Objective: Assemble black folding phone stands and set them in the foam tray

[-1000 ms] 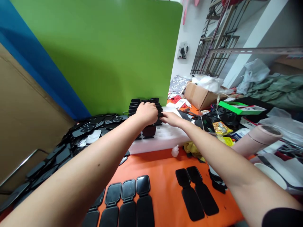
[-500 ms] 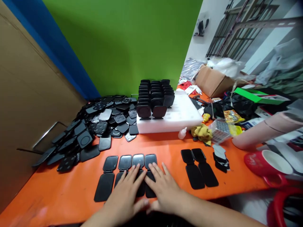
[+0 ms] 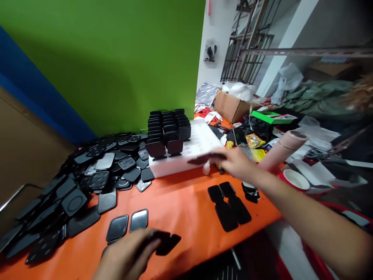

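Above the table (image 3: 175, 206), left hand (image 3: 125, 251) and right hand (image 3: 237, 163) seemingly hold panels (image 3: 169, 245).

Likely a workshop, given the heaped black parts (image 3: 100, 179).

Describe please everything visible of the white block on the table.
The white block looks like foam, thick, with slot-like marks on its flat top. It lies on the orange table near the green board. Dark plates stand in rows on its left part. The right hand holds another plate before its front; contact is unclear.
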Demonstrator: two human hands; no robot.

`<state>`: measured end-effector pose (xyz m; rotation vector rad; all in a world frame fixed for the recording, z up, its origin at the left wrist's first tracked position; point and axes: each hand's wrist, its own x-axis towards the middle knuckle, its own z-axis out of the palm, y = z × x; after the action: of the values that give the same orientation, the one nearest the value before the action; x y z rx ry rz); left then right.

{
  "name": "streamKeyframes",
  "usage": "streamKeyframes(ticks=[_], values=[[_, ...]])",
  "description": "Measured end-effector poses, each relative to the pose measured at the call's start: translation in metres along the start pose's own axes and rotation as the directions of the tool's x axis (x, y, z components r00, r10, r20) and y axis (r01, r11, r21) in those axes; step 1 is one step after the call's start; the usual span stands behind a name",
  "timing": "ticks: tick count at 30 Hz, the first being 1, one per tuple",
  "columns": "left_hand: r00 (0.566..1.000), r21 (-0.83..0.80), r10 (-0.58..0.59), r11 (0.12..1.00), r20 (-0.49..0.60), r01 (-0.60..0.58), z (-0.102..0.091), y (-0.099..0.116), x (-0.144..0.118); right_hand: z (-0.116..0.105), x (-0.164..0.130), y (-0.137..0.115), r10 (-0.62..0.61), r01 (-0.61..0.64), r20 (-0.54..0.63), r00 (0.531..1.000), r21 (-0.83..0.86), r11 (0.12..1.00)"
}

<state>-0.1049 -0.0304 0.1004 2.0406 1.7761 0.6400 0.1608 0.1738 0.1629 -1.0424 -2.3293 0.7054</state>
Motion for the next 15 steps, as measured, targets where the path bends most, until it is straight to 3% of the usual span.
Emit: streamKeyframes(ticks=[1,3,5,7,11,15], values=[[0.998,-0.059,-0.062,0.996,0.0,0.061,-0.015,0.01,0.015,-0.014,0.024,0.005,-0.025,0.024,-0.032,0.999,-0.037,0.999],[0.996,-0.135,-0.076,0.987,0.041,0.081,-0.042,0.032,0.046,-0.03,0.068,0.013,-0.106,0.105,-0.013,0.994,-0.083,0.991],[0.996,-0.157,-0.027,0.987,0.085,0.04,-0.063,0.053,0.076,-0.033,0.106,0.021,-0.145,0.149,0.051,0.988,-0.097,0.984],[0.997,-0.114,0.041,0.993,0.058,-0.034,-0.079,0.071,0.104,-0.029,0.135,0.027,-0.163,0.18,0.157,0.974,-0.102,0.978],[0.982,0.065,0.172,0.984,-0.073,-0.167,-0.102,0.091,0.152,-0.011,0.168,0.033,-0.157,0.201,0.314,0.936,-0.114,0.973],[0.951,0.179,0.258,0.957,-0.171,-0.228,-0.111,0.097,0.194,0.014,0.177,0.036,-0.125,0.168,0.357,0.926,-0.093,0.981]])
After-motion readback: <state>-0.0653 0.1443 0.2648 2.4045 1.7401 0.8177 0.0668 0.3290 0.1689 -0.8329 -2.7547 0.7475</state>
